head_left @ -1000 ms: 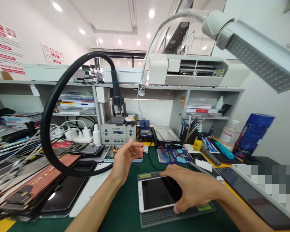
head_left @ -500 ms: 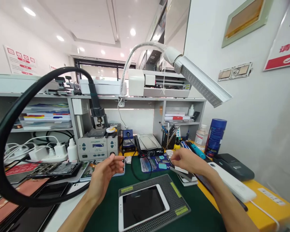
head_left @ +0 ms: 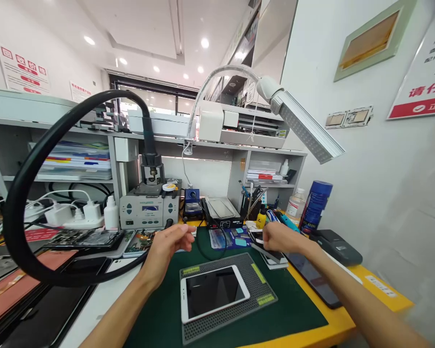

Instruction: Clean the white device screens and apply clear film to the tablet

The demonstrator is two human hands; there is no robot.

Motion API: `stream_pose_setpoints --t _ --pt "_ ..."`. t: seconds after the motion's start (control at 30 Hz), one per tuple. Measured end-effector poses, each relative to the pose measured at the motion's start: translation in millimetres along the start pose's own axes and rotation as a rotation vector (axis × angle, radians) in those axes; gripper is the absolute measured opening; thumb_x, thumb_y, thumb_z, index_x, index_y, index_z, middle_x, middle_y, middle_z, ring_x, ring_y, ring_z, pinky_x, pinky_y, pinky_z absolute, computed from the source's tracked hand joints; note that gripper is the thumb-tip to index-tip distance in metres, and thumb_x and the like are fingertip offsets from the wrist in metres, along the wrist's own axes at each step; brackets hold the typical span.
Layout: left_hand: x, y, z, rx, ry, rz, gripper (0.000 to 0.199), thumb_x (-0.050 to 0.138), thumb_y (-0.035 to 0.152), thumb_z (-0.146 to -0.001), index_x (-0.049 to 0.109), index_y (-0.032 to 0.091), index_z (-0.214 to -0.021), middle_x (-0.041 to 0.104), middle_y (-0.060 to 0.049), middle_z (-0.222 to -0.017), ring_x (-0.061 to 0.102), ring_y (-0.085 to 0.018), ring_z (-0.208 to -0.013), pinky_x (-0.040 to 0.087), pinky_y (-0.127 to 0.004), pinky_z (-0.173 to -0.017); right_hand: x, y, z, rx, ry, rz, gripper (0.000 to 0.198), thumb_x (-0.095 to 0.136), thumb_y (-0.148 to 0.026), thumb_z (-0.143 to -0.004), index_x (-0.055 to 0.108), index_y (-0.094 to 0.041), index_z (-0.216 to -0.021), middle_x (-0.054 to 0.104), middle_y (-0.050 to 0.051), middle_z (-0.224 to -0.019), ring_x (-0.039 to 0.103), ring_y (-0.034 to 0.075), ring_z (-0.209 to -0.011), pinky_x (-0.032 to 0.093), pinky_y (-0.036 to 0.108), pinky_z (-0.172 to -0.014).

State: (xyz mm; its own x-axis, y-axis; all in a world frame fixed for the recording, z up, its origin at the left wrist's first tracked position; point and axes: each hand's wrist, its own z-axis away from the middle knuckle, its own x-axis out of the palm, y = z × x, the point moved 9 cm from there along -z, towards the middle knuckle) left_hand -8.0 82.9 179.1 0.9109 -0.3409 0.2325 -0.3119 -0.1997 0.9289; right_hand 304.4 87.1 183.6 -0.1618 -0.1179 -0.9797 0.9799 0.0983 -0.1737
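A white tablet (head_left: 217, 291) with a dark screen lies face up on a grey perforated mat (head_left: 264, 290), which rests on a green work mat (head_left: 293, 309). My left hand (head_left: 168, 249) hovers beyond the tablet's left side, palm turned inward, its fingers loosely bent and empty. Over a small stack of phones (head_left: 275, 258) at the right, my right hand (head_left: 283, 238) is closed with the fingers curled down. Whatever those fingers may grip is hidden behind the hand.
A black hose (head_left: 16, 193) loops across the left side, above several dark tablets. At the back stand a hot-air station (head_left: 148, 211), a soldering iron stand (head_left: 193, 203) and a black tool holder (head_left: 249, 205). A blue can (head_left: 315, 205) and a dark phone (head_left: 315, 280) are at the right.
The view has shifted slightly. My right hand's fingers have curled further down at the phone stack. My left hand stays raised, a little farther to the right.
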Motion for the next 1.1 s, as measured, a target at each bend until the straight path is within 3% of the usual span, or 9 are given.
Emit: stream_pose_setpoints --t 0.17,0.27,0.37,0.5,0.63,0.8,0.97,1.1 --pt "10.2 -4.4 2.4 -0.041 -0.109 -0.059 0.03 0.069 0.043 -0.085 0.075 0.015 -0.095 0.067 -0.006 -0.086 0.056 -0.017 -0.073 0.046 -0.031 -0.071 -10.3 -25.2 3.3 -0.1 -0.113 -0.32 0.027 0.061 -0.035 -0.097 0.063 -0.015 -0.116 0.066 0.006 -0.113 0.067 0.02 -0.092 0.058 0.038 -0.078" --pt "22.5 -11.1 8.2 -0.102 -0.202 -0.103 0.033 0.073 0.04 -0.082 0.073 0.018 -0.107 0.068 -0.008 -0.101 0.06 -0.02 -0.087 0.048 -0.03 -0.073 6.3 -67.1 0.8 -0.224 -0.235 -0.522 0.014 0.066 -0.028 -0.092 0.066 -0.014 -0.094 0.068 -0.001 -0.081 0.067 0.014 -0.07 0.057 0.029 -0.065" --pt "37.9 -18.8 15.0 -0.184 -0.304 -0.123 0.04 0.075 0.038 -0.079 0.07 0.019 -0.115 0.066 -0.01 -0.116 0.062 -0.021 -0.092 0.051 -0.031 -0.075 32.9 -113.2 -2.7 -0.326 -0.366 -0.685 0.003 0.065 -0.017 -0.075 0.063 -0.016 -0.077 0.063 -0.006 -0.057 0.064 0.013 -0.051 0.052 0.022 -0.05" --pt "49.9 -32.9 20.3 -0.303 -0.389 -0.167 0.042 0.077 0.036 -0.074 0.069 0.014 -0.108 0.07 -0.01 -0.094 0.064 -0.018 -0.072 0.051 -0.027 -0.058 55.9 -148.7 -5.4 -0.388 -0.441 -0.825 0.006 0.06 -0.015 -0.066 0.062 -0.017 -0.072 0.06 -0.007 -0.049 0.062 0.012 -0.043 0.044 0.018 -0.041" --pt "48.1 -47.3 20.6 -0.372 -0.368 -0.237 0.032 0.076 0.035 -0.075 0.069 0.013 -0.098 0.065 -0.004 -0.068 0.056 -0.013 -0.052 0.038 -0.02 -0.04 60.9 -147.2 -6.8 -0.38 -0.433 -0.919 0.005 0.062 -0.015 -0.068 0.062 -0.017 -0.072 0.059 -0.007 -0.047 0.063 0.012 -0.043 0.043 0.016 -0.041" --pt "46.9 -52.8 19.3 -0.376 -0.313 -0.287 0.02 0.072 0.034 -0.078 0.067 0.015 -0.08 0.057 0.002 -0.05 0.039 -0.007 -0.037 0.027 -0.018 -0.033 56.9 -135.7 -6.1 -0.345 -0.407 -1.079 0.01 0.069 -0.022 -0.073 0.064 -0.015 -0.077 0.063 -0.003 -0.053 0.061 0.011 -0.043 0.043 0.017 -0.041" --pt "38.4 -40.5 10.4 -0.288 -0.185 -0.271 0.023 0.071 0.039 -0.079 0.064 0.017 -0.083 0.056 0.003 -0.054 0.046 -0.009 -0.043 0.03 -0.018 -0.036 52.5 -138.0 -0.9 -0.331 -0.399 -1.249 0.041 0.08 -0.038 -0.075 0.065 -0.013 -0.104 0.066 0.0 -0.07 0.062 0.011 -0.055 0.047 0.019 -0.046" --pt "29.0 -35.3 5.3 -0.231 -0.087 -0.269 0.028 0.071 0.042 -0.08 0.066 0.016 -0.09 0.055 0.003 -0.052 0.046 -0.01 -0.044 0.031 -0.019 -0.037 58.5 -137.9 -3.4 -0.304 -0.327 -1.339 0.029 0.082 -0.03 -0.072 0.063 -0.014 -0.086 0.064 -0.002 -0.063 0.06 0.01 -0.056 0.045 0.018 -0.047"
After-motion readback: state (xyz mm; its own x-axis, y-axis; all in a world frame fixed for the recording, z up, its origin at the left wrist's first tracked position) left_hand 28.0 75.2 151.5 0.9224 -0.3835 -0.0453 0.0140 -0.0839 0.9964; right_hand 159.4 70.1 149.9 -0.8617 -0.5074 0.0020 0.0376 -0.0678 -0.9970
